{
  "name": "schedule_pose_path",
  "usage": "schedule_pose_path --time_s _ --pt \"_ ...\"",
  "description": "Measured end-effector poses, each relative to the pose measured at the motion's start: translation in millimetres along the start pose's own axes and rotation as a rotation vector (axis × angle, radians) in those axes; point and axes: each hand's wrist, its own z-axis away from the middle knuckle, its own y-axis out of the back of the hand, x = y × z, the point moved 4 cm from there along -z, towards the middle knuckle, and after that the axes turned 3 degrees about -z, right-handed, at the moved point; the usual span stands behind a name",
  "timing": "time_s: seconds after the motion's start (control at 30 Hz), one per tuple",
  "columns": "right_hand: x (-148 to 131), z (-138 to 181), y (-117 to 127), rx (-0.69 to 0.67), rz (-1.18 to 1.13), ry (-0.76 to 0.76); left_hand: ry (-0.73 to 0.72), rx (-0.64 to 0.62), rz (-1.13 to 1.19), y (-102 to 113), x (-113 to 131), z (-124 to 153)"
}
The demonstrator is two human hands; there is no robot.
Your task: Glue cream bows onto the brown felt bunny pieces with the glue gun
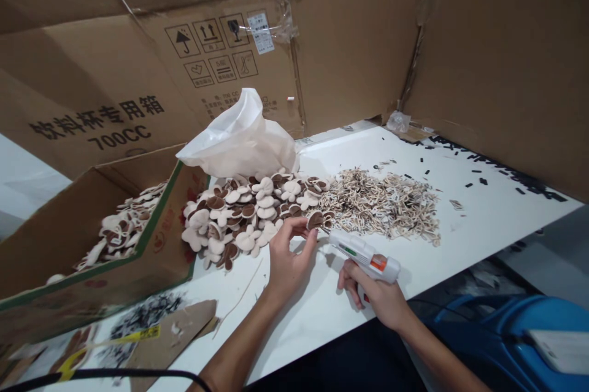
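My left hand (292, 254) pinches a small padded fabric piece (315, 220), brown on the side that shows, between thumb and fingers. Around the handle of a white tagging gun (361, 252) with an orange patch, my right hand (375, 294) is closed. The gun's thin tip points left at the fabric piece; whether it touches or pierces it I cannot tell. Behind my left hand lies a heap of cream and brown padded pieces (248, 238) with rounded lobes. Beyond the gun spreads a pile of thin cream loops (384, 202) with small labels among them.
An open carton (151, 245) with similar pieces stands at left. A white plastic bag (243, 140) sits behind the heap. Cardboard walls (359, 42) enclose the table's back. Black bits (483, 181) lie at right, a blue chair-like object (519, 330) below, a brown cardboard scrap (175, 337) at front left.
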Motion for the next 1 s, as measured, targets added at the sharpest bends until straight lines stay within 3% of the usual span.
schedule_pose_path --time_s 0.83,1.0 --pt "3.1 0.6 2.8 -0.028 -0.016 0.089 0.115 -0.022 0.12 -3.9 -3.4 -0.8" --pt "3.9 1.3 4.1 -0.03 -0.012 0.114 0.16 -0.075 0.205 -5.5 -2.6 -1.5"
